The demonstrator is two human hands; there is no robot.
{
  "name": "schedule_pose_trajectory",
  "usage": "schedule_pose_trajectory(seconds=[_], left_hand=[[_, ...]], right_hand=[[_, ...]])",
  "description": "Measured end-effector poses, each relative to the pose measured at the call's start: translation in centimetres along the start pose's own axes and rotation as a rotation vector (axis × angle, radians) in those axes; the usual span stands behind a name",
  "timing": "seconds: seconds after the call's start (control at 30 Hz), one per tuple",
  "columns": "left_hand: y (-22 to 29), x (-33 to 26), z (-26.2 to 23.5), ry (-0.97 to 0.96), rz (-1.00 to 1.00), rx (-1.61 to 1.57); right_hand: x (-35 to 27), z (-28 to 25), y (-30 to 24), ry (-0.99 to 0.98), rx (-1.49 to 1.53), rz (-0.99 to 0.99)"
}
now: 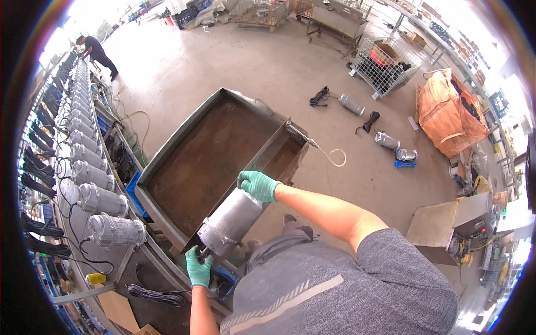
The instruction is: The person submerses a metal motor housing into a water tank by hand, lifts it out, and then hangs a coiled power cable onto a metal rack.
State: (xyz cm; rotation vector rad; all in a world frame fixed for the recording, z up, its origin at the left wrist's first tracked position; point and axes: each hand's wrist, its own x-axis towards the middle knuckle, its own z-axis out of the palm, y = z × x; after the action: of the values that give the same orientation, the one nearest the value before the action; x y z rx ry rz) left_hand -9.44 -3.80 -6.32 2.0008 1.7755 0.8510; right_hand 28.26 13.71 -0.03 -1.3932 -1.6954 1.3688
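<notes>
I hold a silver cylindrical pump body (230, 219) tilted over the near edge of a large rusty metal tank (167, 151). My right hand (257, 185), in a green glove, grips its upper end. My left hand (198, 268), also green-gloved, grips the lower end where a black cable comes out. The cylinder lies along the tank's inner divider wall. Both forearms come in from the bottom of the view.
A long row of similar silver pumps (89, 167) with black cables lines a conveyor on the left. Loose pumps (386, 140) and cables lie on the concrete floor. A wire cage (385, 64), an orange bulk bag (449, 111) and another person (97, 53) stand farther off.
</notes>
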Motion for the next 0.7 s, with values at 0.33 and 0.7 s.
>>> schedule_pose_trajectory(seconds=[0.33, 0.7], left_hand=[[-4.1, 1.6, 0.8, -0.218, -0.977, -0.689], [-2.2, -0.6, 0.0, -0.023, -0.111, -0.189]], right_hand=[[0.4, 0.2, 0.1, -0.016, -0.002, -0.015], [0.5, 0.2, 0.0, -0.037, -0.011, -0.016]])
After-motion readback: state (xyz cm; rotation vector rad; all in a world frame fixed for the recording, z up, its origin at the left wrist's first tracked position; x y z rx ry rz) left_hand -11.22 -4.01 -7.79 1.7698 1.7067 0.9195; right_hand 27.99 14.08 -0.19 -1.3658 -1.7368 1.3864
